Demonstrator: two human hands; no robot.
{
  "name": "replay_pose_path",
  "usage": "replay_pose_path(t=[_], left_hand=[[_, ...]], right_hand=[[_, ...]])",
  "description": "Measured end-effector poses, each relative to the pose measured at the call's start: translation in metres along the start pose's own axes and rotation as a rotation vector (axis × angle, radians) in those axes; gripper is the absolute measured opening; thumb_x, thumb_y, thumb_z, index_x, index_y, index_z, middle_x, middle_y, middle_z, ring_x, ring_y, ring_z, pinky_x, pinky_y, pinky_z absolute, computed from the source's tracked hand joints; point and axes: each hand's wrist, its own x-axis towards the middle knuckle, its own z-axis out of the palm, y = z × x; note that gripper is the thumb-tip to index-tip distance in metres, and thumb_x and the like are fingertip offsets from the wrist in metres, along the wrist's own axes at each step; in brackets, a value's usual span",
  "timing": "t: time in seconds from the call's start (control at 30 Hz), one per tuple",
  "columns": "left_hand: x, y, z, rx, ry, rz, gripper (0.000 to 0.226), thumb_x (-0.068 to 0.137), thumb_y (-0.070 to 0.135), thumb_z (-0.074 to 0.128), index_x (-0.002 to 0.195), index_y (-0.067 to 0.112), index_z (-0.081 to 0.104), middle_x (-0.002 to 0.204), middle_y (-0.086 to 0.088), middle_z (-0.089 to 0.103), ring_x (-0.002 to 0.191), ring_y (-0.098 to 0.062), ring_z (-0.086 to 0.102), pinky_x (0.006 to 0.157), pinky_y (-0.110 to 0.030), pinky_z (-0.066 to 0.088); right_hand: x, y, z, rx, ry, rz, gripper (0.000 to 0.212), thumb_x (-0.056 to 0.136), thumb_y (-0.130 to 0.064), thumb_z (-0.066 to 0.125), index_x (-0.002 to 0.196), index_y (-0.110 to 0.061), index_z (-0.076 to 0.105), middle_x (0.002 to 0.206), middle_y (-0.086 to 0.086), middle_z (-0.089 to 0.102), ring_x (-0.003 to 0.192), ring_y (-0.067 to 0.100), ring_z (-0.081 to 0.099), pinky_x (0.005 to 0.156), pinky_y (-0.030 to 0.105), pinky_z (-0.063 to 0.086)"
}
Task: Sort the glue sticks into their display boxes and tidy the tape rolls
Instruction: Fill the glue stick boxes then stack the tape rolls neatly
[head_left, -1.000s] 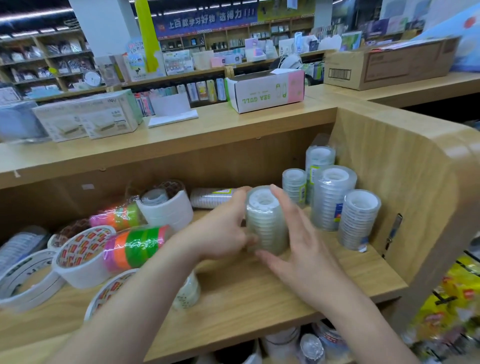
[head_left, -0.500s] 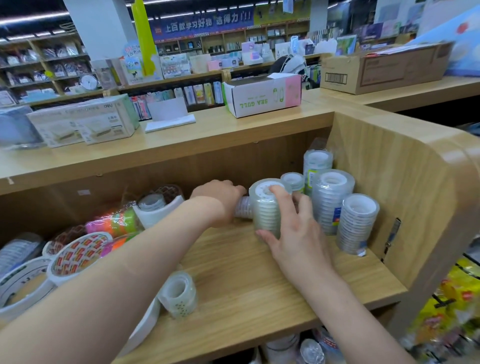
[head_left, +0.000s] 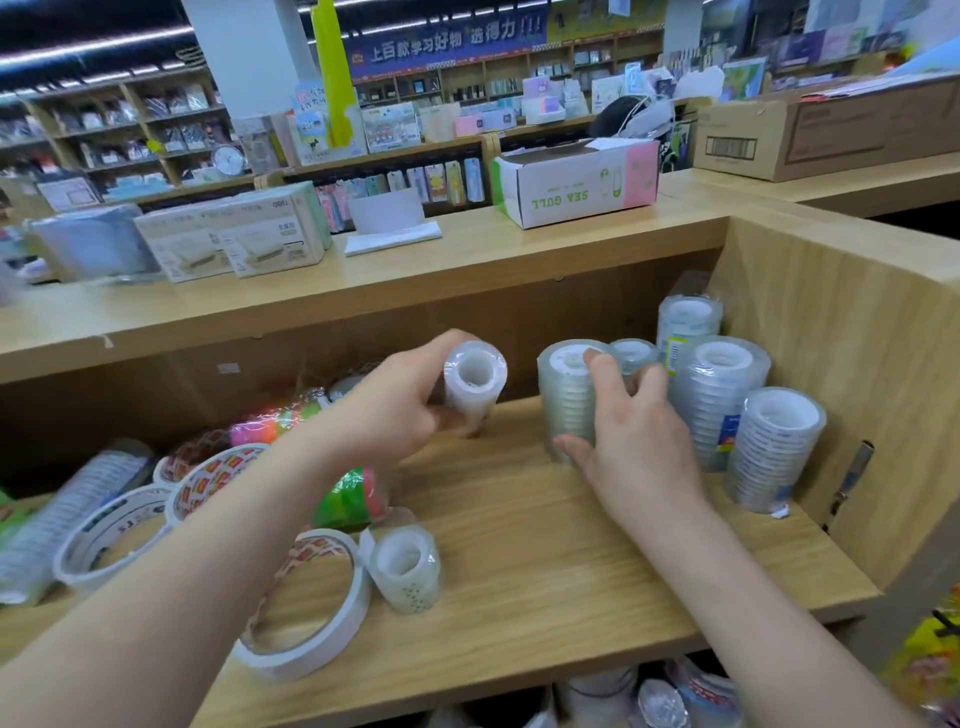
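Observation:
My left hand (head_left: 395, 410) grips a wrapped pack of small clear tape rolls (head_left: 475, 387), lifted and tilted with its open core facing me. My right hand (head_left: 631, 441) holds an upright stack of clear tape rolls (head_left: 563, 400) on the wooden shelf (head_left: 545, 571), thumb low at its base and a finger on its top. To the right stand more clear stacks, among them a tall one (head_left: 719, 400) and one nearest the side wall (head_left: 776, 447). A small clear roll (head_left: 405, 569) and a wide white roll (head_left: 306, 603) lie near the front.
Neon green and pink tape (head_left: 353, 499), printed white rolls (head_left: 208, 483) and other tape crowd the shelf's left. The wooden side wall (head_left: 857, 374) closes the right end. On the top ledge sit a SEA GULL box (head_left: 574, 182), white cartons (head_left: 234, 234) and a brown carton (head_left: 831, 124).
My left hand has pulled the small pack out from the back of the shelf and raised it. My right hand has stayed on the upright stack.

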Motion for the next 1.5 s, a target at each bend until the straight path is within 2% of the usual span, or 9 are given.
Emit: replay_pose_path(t=[0.1,0.23,0.43,0.63,0.8,0.93,1.2,1.33,1.5], left_hand=[[-0.011,0.006,-0.003,-0.201,0.023,-0.036,0.05,0.083,-0.001,0.07,0.119,0.026,0.048,0.108,0.013,0.06,0.101,0.007,0.055,0.084,-0.007,0.042],[-0.017,0.017,-0.002,-0.436,0.038,-0.099,0.065,0.087,-0.004,0.063,0.135,0.031,0.036,0.113,0.004,0.059,0.103,-0.012,0.062,0.081,-0.036,0.058],[-0.024,0.03,0.008,-0.37,0.015,-0.048,0.073,0.085,-0.001,0.067,0.134,0.043,0.034,0.106,0.008,0.06,0.092,-0.015,0.067,0.075,-0.034,0.06],[-0.019,0.043,0.029,-0.417,0.068,-0.034,0.07,0.081,0.002,0.072,0.128,0.04,0.037,0.107,0.0,0.064,0.091,-0.022,0.068,0.074,-0.043,0.059],[-0.006,0.055,0.056,-0.299,0.211,0.02,0.075,0.075,0.018,0.081,0.127,0.044,0.034,0.11,0.012,0.062,0.101,-0.003,0.061,0.09,-0.031,0.053],[0.006,0.073,0.075,-0.186,0.342,0.066,0.078,0.069,0.024,0.085,0.13,0.037,0.038,0.108,0.019,0.056,0.1,-0.003,0.058,0.09,-0.026,0.049],[0.037,0.086,0.093,0.404,0.533,0.221,0.08,0.067,0.045,0.08,0.137,0.023,0.049,0.114,0.003,0.063,0.104,-0.023,0.053,0.077,-0.036,0.04],[0.045,0.085,0.09,0.287,0.482,0.147,0.064,0.074,0.046,0.076,0.13,0.037,0.047,0.116,0.013,0.061,0.114,-0.011,0.05,0.087,-0.037,0.031],[0.052,0.084,0.093,0.235,0.497,0.139,0.057,0.075,0.046,0.076,0.123,0.036,0.048,0.107,0.013,0.063,0.108,-0.01,0.055,0.092,-0.036,0.028]], right_hand=[[0.005,-0.004,0.0,-0.037,-0.037,-0.006,0.075,0.085,-0.04,0.067,0.144,-0.021,0.026,0.123,0.019,0.037,0.094,0.037,0.057,0.078,0.039,0.048],[0.005,-0.003,-0.003,-0.041,-0.055,-0.035,0.075,0.092,-0.037,0.059,0.151,-0.024,0.014,0.131,0.019,0.037,0.102,0.035,0.056,0.083,0.041,0.048],[0.02,0.012,-0.025,-0.054,-0.112,-0.05,0.091,0.087,-0.024,0.066,0.151,-0.023,0.0,0.147,0.014,0.032,0.12,0.033,0.051,0.089,0.042,0.046],[0.025,0.013,-0.022,-0.187,-0.138,-0.097,0.065,0.088,-0.011,0.059,0.144,-0.009,0.025,0.13,0.014,0.05,0.106,0.035,0.059,0.072,0.036,0.042],[0.007,0.019,-0.039,0.01,-0.038,-0.129,0.069,0.083,0.005,0.053,0.147,-0.012,0.03,0.146,0.007,0.038,0.119,0.031,0.051,0.088,0.037,0.045],[-0.031,0.028,-0.046,0.238,0.191,-0.107,0.044,0.085,0.004,0.053,0.125,-0.011,0.058,0.11,0.009,0.065,0.099,0.028,0.061,0.081,0.037,0.048],[-0.053,0.04,-0.032,0.129,0.257,-0.061,0.043,0.082,-0.001,0.053,0.124,-0.009,0.058,0.106,0.007,0.065,0.091,0.029,0.064,0.073,0.034,0.05],[-0.05,0.044,-0.045,0.014,0.475,-0.15,0.032,0.084,-0.002,0.053,0.114,-0.003,0.064,0.109,0.015,0.062,0.1,0.033,0.056,0.088,0.039,0.047],[-0.037,0.054,-0.048,-0.178,0.307,-0.113,0.041,0.081,-0.006,0.062,0.122,-0.001,0.059,0.128,0.019,0.056,0.127,0.038,0.046,0.104,0.051,0.041]])
